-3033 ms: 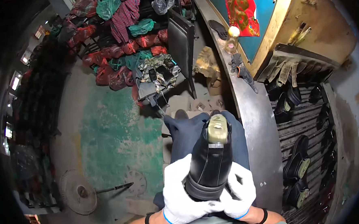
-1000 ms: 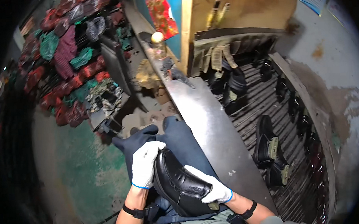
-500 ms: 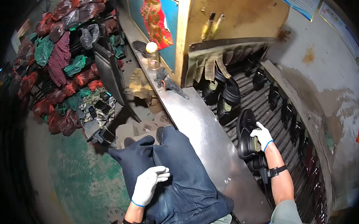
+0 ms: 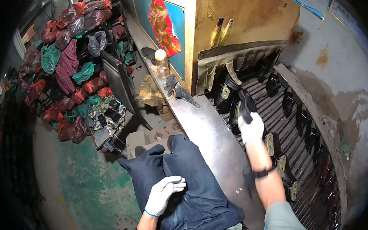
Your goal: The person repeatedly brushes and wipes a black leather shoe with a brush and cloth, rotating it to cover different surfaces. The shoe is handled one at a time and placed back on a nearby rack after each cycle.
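My right hand (image 4: 251, 127), in a white glove, is closed on a black shoe (image 4: 246, 101) at the mouth of the curtained opening. Its fingers are partly hidden by blur and by the shoe. More black shoes with pale heel insides, one (image 4: 224, 93) just left of it, stand close by. Nearer me on the slatted bed lies a short row of black shoes (image 4: 280, 165), beside my right forearm. My left hand (image 4: 165, 194), also white-gloved, hovers over my dark apron (image 4: 191, 177), fingers stretched out and holding nothing.
A metal ledge (image 4: 212, 142) runs between my lap and the slatted bed (image 4: 295, 140). On it lie a dark glove (image 4: 178, 90) and a jar (image 4: 161, 64). Another line of shoes (image 4: 301, 117) follows the right-hand rail. Bagged bundles (image 4: 70, 58) fill the rack at left.
My right hand has moved away from me toward the curtained opening. The shoe it touched before now sits in the nearer row, and it grips another. My left hand stays over my lap.
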A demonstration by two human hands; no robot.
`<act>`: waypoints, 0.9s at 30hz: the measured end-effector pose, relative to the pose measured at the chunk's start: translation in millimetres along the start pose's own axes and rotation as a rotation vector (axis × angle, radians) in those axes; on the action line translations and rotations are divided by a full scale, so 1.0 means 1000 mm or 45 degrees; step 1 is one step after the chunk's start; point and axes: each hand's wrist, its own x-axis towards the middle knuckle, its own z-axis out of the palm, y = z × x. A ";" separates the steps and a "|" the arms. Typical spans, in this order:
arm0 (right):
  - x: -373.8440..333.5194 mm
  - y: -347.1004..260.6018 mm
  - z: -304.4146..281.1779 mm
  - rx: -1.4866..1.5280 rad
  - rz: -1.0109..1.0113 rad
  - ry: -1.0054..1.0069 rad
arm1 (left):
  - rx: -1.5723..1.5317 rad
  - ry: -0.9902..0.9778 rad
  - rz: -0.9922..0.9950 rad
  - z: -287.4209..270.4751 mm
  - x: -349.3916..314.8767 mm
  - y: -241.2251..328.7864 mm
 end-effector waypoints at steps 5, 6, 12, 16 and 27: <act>-0.222 -0.088 -0.041 0.996 0.515 -0.078 | -0.542 -0.148 0.003 0.041 0.039 0.001; -0.255 -0.082 -0.050 0.903 0.450 -0.206 | -0.549 -0.113 -0.053 0.047 0.044 0.001; -0.211 0.038 -0.051 0.812 0.676 0.194 | -0.476 0.115 -0.276 0.023 0.011 -0.010; -0.189 0.117 -0.050 -0.074 0.496 0.396 | -0.442 0.182 -0.132 0.021 -0.013 -0.018; -0.065 0.079 0.028 0.213 0.405 0.218 | 0.253 0.273 0.277 -0.008 0.002 0.018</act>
